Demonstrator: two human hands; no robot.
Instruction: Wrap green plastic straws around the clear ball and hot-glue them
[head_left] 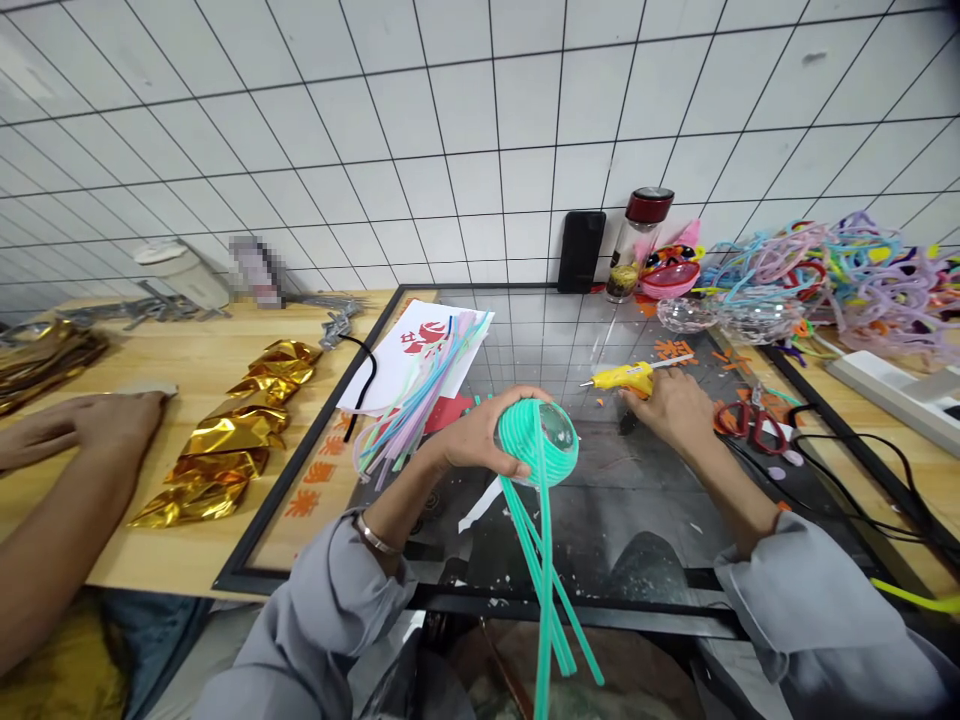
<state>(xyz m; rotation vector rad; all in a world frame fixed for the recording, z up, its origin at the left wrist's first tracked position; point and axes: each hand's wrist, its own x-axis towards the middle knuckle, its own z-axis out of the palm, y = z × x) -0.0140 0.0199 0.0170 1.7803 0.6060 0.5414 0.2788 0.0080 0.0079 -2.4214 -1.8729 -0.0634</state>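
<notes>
My left hand [487, 430] is closed around a clear ball [559, 428] above the glass-topped board. Green pipe cleaners [525, 435] wrap the ball in rows, leaving a clear patch at its upper right. Several loose green ends [546, 580] hang from it past the board's front edge. My right hand [679, 408] grips a yellow hot glue gun [626, 378] low over the board, its nozzle pointing left and a glue stick jutting out behind. Red-handled scissors [754, 425] lie just right of that hand.
A white sheet [397, 345] bears pastel pipe cleaners [431, 390]. Gold foil [232, 440] lies left, near another person's hand [105, 430]. A phone [581, 250] and glass bottle [634, 250] stand by the wall. Right are tangled pipe cleaners [862, 280], a power strip [900, 395] and black cables [847, 480].
</notes>
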